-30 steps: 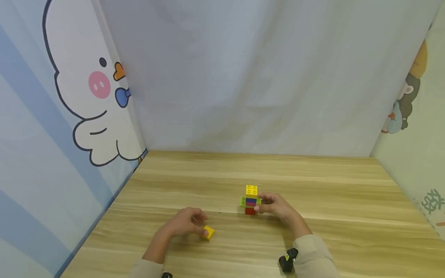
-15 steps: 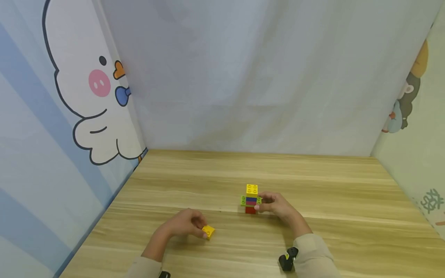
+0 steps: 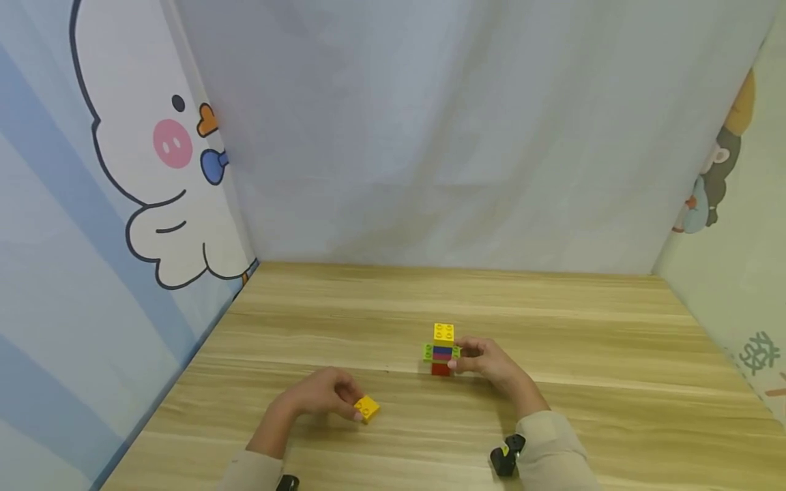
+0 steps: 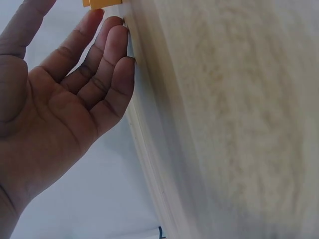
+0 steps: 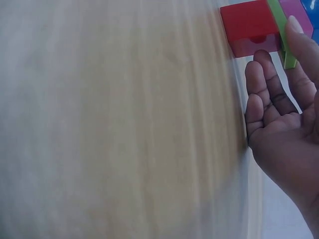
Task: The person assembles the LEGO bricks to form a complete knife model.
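My left hand (image 3: 321, 393) pinches a small yellow toy brick (image 3: 368, 408) between thumb and fingertips, low over the table, with its studs showing. At the top edge of the left wrist view only a corner of that brick (image 4: 103, 4) appears. To the right stands an upright tower of toy bricks (image 3: 443, 352): red at the bottom, a lime-green plate jutting out both sides, then pink, blue and a yellow brick on top. My right hand (image 3: 494, 368) grips the tower's right side with thumb and fingers. The right wrist view shows the red brick (image 5: 251, 25) and green plate (image 5: 289, 60) close to the fingertips.
The wood-grain table (image 3: 344, 300) spreads under both hands. A pale curtain (image 3: 454, 136) hangs behind it, with cartoon-printed cloth (image 3: 141, 136) at the left and more printed cloth (image 3: 724, 204) at the right. Black wrist devices (image 3: 507, 455) sit by the sleeves.
The yellow brick in my left hand has been turned, so its studs now face the head camera more. My right hand and the tower hold nearly still.
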The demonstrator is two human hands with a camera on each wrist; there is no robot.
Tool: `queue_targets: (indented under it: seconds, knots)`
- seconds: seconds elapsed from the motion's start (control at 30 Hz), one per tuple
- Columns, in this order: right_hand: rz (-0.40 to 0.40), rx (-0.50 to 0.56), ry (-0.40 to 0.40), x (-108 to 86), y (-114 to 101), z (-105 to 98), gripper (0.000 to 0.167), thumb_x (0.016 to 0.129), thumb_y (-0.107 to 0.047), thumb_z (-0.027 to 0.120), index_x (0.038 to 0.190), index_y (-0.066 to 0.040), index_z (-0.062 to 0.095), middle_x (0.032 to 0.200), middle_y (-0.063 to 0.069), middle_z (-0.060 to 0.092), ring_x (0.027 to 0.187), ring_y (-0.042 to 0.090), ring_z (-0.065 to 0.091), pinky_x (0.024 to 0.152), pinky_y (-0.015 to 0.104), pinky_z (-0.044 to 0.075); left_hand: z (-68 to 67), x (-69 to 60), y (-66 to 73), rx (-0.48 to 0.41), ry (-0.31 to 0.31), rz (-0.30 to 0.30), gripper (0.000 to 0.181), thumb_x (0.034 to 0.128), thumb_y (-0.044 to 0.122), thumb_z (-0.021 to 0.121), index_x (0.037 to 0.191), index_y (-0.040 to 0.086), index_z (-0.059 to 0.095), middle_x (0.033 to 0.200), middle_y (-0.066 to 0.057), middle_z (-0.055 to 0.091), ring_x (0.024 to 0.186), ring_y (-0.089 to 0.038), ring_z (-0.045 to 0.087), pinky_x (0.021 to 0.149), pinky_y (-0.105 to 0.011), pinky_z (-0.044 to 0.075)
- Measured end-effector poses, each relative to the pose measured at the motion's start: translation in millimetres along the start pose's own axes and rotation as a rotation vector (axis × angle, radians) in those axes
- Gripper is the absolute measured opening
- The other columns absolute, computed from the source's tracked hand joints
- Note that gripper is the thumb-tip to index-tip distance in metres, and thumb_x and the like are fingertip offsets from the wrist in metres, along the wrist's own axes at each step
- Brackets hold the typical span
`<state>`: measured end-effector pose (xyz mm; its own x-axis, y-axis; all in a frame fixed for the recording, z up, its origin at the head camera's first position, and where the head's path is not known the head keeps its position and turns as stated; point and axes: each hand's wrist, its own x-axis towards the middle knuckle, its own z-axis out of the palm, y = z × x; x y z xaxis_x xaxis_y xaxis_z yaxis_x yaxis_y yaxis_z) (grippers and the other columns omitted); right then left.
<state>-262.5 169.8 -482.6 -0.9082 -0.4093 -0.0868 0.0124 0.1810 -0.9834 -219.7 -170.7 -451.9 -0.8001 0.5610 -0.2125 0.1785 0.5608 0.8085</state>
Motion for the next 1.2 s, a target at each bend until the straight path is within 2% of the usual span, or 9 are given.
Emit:
queue_targets:
  seconds: [0.23, 0.3, 0.5, 0.73, 0.87, 1.07, 1.2]
  knots:
    - [-0.017, 0.006, -0.007, -1.0, 0, -1, 0.053, 0.083, -0.011, 0.070, 0.126, 0.011, 0.048, 0.098, 0.010, 0.062, 0.089, 0.020, 0.057, 0.083, 0.035, 0.047, 5.7, 6.2, 4.9, 0.007, -0.015, 0.017, 0.035, 0.0654, 0.008, 0.083, 0.096, 0.004, 0.067, 0.085, -0.001, 0.062, 0.081, -0.022, 0.057, 0.072, -0.034, 0.048]
    - [-0.014, 0.016, -0.012, -4.8, -8, 1, 0.051, 0.084, -0.008, 0.068, 0.126, 0.013, 0.047, 0.099, 0.010, 0.062, 0.089, 0.020, 0.057, 0.082, 0.035, 0.047, 8.0, 6.6, 4.2, 0.011, -0.011, 0.015, 0.036, 0.0629, 0.005, 0.084, 0.094, 0.004, 0.066, 0.083, -0.002, 0.060, 0.078, -0.020, 0.056, 0.070, -0.034, 0.047]
    - [-0.001, 0.017, 0.002, -1.2, -2, 1, 0.053, 0.082, -0.011, 0.071, 0.125, 0.011, 0.049, 0.102, 0.010, 0.062, 0.094, 0.021, 0.056, 0.085, 0.034, 0.046, 11.9, 9.4, 2.5, 0.060, 0.007, 0.007, 0.037, 0.0588, 0.005, 0.086, 0.089, 0.006, 0.064, 0.077, -0.001, 0.057, 0.072, -0.017, 0.052, 0.065, -0.032, 0.045]
    - [0.006, 0.013, 0.010, 0.9, 1, 0, 0.057, 0.081, -0.014, 0.072, 0.126, 0.010, 0.048, 0.104, 0.010, 0.062, 0.095, 0.021, 0.056, 0.086, 0.034, 0.045, 10.0, 10.9, 5.0, 0.100, 0.012, -0.001, 0.032, 0.0634, 0.008, 0.085, 0.088, 0.008, 0.064, 0.077, 0.000, 0.058, 0.071, -0.016, 0.052, 0.064, -0.031, 0.045]
    - [-0.005, 0.003, 0.014, 1.9, -1, -1, 0.054, 0.082, -0.013, 0.072, 0.125, 0.010, 0.050, 0.104, 0.011, 0.062, 0.094, 0.021, 0.056, 0.085, 0.034, 0.046, 3.5, 11.9, 9.8, 0.126, 0.029, 0.028, 0.030, 0.0658, 0.013, 0.084, 0.089, 0.009, 0.065, 0.080, 0.003, 0.059, 0.074, -0.016, 0.055, 0.068, -0.032, 0.046]
    - [-0.002, 0.005, 0.024, 1.4, -2, 0, 0.051, 0.083, -0.009, 0.070, 0.125, 0.011, 0.049, 0.105, 0.012, 0.063, 0.094, 0.020, 0.057, 0.085, 0.035, 0.045, -1.5, 11.8, 15.4, 0.122, 0.036, 0.044, 0.029, 0.0664, 0.012, 0.083, 0.089, 0.007, 0.066, 0.080, 0.002, 0.060, 0.074, -0.017, 0.056, 0.068, -0.032, 0.047]
    - [-0.019, 0.005, 0.016, 0.4, 0, 2, 0.050, 0.084, -0.008, 0.069, 0.125, 0.012, 0.048, 0.107, 0.014, 0.062, 0.096, 0.021, 0.057, 0.086, 0.037, 0.046, 1.7, 12.2, 14.2, 0.092, 0.056, 0.046, 0.029, 0.0665, 0.010, 0.083, 0.089, 0.005, 0.066, 0.080, 0.000, 0.061, 0.074, -0.017, 0.056, 0.068, -0.033, 0.047]
